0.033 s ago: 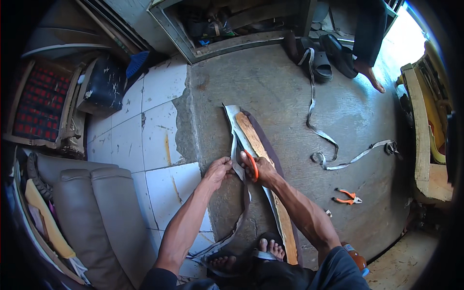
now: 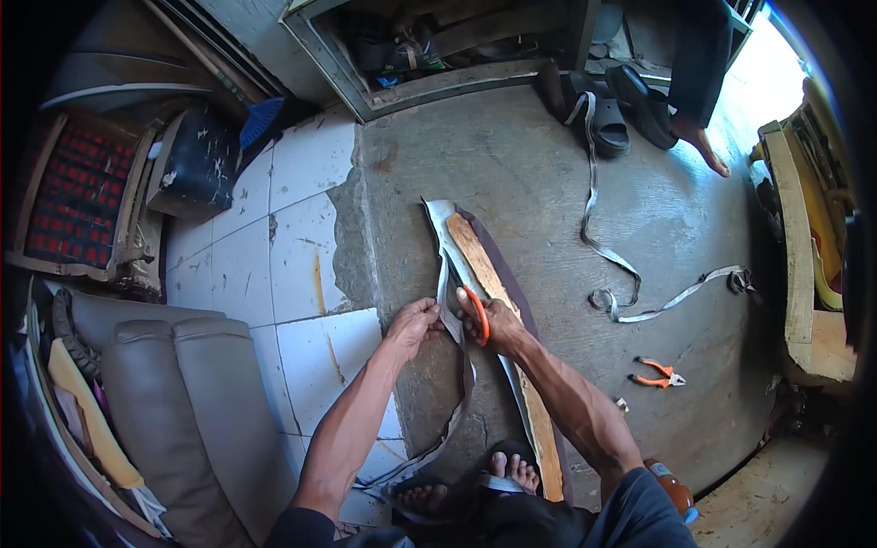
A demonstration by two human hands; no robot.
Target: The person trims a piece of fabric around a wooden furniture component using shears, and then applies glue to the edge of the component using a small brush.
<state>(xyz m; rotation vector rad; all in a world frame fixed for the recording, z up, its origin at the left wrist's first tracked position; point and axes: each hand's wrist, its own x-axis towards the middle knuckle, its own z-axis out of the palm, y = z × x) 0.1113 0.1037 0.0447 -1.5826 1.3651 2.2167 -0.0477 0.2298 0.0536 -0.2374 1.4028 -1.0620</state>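
My right hand (image 2: pixel 499 325) is closed around the orange-handled scissors (image 2: pixel 481 320); their blades point away from me beside the cloth. My left hand (image 2: pixel 416 323) pinches a narrow pale fabric strip (image 2: pixel 449 317) just left of the scissors. The strip's lower end trails down to the floor by my feet. Beneath my right hand, a long wooden slat (image 2: pixel 543 438) lies on a dark fabric piece with a pale backing (image 2: pixel 440 213). Whether the blades are on the cloth is hard to make out.
Orange-handled pliers (image 2: pixel 658 373) lie on the floor at right. A long grey strip (image 2: pixel 592 210) winds from black sandals (image 2: pixel 610 130), near another person's bare foot (image 2: pixel 702 144). Brown padded cushions (image 2: pixel 224 393) stand at left, a wooden frame (image 2: pixel 797 247) at right, a bottle (image 2: pixel 673 490) by my right arm.
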